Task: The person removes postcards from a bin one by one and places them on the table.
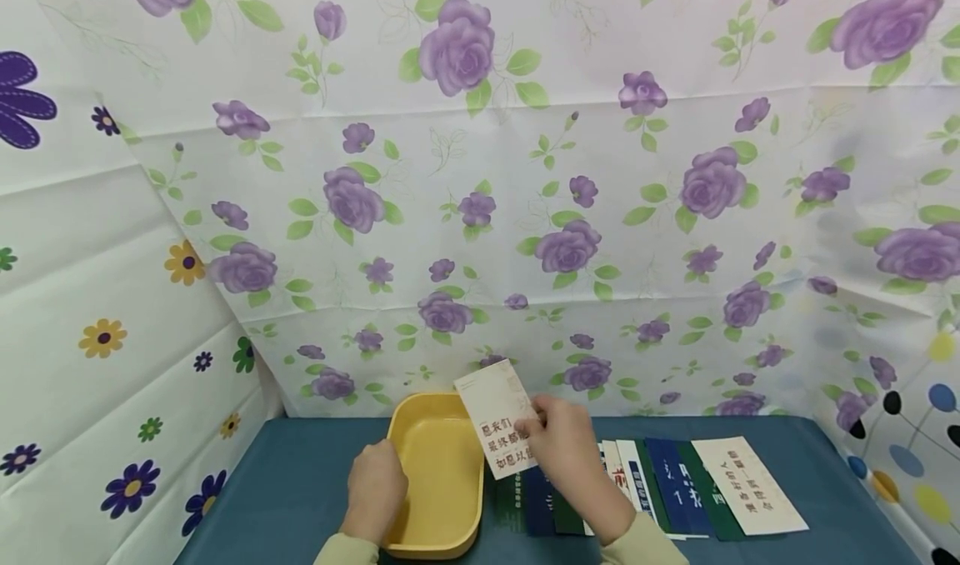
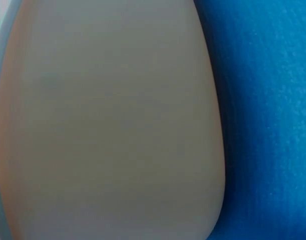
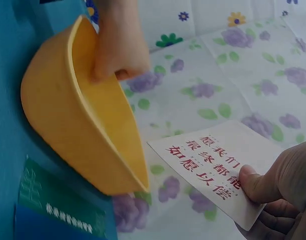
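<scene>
My left hand [image 1: 377, 486] grips the left rim of a yellow plastic basin [image 1: 437, 544], fingers curled over the edge. In the right wrist view that same hand reaches over the far side of the basin [image 3: 67, 115]. My right hand [image 1: 567, 457] pinches a cream card [image 1: 491, 398] with red Chinese lettering between thumb and fingers. The card is tilted and overlaps the basin's right rim in the head view. Close up, the thumb lies on the printed face of the card [image 3: 213, 170]. A pale blurred surface fills most of the left wrist view.
Right of the basin, several cards lie in an overlapping row on the blue-green table [image 1: 300, 482], among them a dark blue card [image 1: 667, 473] and a cream card [image 1: 750, 482] at the right end. A flowered cloth [image 1: 525, 173] hangs behind the table.
</scene>
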Action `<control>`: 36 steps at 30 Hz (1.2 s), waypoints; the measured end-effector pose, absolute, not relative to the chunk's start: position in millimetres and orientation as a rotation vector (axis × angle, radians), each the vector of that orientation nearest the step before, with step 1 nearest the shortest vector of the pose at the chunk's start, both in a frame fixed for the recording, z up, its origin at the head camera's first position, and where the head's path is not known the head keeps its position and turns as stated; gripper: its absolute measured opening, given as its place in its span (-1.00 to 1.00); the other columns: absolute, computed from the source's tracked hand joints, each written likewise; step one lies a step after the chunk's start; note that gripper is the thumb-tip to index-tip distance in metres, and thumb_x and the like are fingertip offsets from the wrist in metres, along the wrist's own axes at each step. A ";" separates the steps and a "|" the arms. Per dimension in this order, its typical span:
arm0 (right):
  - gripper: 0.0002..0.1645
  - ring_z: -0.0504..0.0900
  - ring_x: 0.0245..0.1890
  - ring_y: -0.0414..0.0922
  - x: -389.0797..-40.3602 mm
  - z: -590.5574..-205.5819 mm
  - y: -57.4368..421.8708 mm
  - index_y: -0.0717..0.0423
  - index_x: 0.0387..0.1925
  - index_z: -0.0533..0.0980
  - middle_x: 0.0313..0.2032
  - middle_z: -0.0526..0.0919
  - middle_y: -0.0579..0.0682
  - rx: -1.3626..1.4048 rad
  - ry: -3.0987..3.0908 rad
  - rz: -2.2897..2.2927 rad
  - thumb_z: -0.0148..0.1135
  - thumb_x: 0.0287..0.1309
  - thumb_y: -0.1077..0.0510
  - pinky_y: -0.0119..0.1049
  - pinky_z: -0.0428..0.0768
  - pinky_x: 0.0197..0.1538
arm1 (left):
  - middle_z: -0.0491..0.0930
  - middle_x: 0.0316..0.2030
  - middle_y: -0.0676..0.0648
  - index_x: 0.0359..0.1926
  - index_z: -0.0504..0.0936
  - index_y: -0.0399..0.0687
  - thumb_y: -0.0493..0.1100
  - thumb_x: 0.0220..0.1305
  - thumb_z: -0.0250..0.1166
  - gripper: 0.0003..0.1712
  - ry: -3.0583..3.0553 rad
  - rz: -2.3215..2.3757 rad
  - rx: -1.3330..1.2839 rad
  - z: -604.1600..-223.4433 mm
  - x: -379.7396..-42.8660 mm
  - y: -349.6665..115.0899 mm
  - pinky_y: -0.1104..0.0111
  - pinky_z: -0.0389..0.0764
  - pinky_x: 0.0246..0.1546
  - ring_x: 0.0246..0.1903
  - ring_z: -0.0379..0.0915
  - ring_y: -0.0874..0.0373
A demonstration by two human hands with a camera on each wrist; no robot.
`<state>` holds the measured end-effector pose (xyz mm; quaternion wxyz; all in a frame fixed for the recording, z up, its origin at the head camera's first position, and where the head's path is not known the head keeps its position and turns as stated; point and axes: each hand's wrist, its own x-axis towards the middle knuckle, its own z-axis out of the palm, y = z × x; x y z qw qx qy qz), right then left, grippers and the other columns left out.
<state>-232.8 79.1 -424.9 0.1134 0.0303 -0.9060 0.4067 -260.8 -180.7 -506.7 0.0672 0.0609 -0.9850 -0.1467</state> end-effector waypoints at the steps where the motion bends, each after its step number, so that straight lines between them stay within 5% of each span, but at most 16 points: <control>1: -0.92 0.48 -0.69 -0.27 -232.5 -424.4 83.0 -0.01 -0.37 0.59 -0.59 0.61 -0.15 0.079 -2.652 1.184 0.31 0.07 0.10 -0.37 0.39 -0.65 | 0.57 -0.58 -0.24 -0.44 0.56 -0.34 -0.40 0.02 0.25 -0.96 -2.971 -0.442 0.185 -506.5 -260.7 -180.7 0.13 0.49 -0.65 -0.56 0.57 -0.12; 19: -0.83 0.43 -0.72 -0.18 -226.0 -412.8 162.6 0.05 -0.45 0.54 -0.60 0.59 -0.07 -0.082 -2.617 1.029 0.31 0.08 0.05 -0.34 0.35 -0.66 | 0.56 -0.58 -0.24 -0.45 0.55 -0.34 -0.40 0.02 0.25 -0.96 -2.984 -0.447 0.186 -502.6 -256.2 -180.6 0.13 0.51 -0.64 -0.56 0.56 -0.11; 36: -0.70 0.47 -0.72 -0.23 -213.1 -410.8 243.5 0.18 -0.20 0.59 -0.55 0.66 0.00 -0.205 -2.601 0.805 0.23 0.16 0.03 -0.32 0.39 -0.67 | 0.56 -0.59 -0.23 -0.48 0.54 -0.32 -0.41 0.01 0.26 -0.96 -2.975 -0.459 0.180 -502.8 -258.8 -180.4 0.15 0.51 -0.64 -0.57 0.56 -0.10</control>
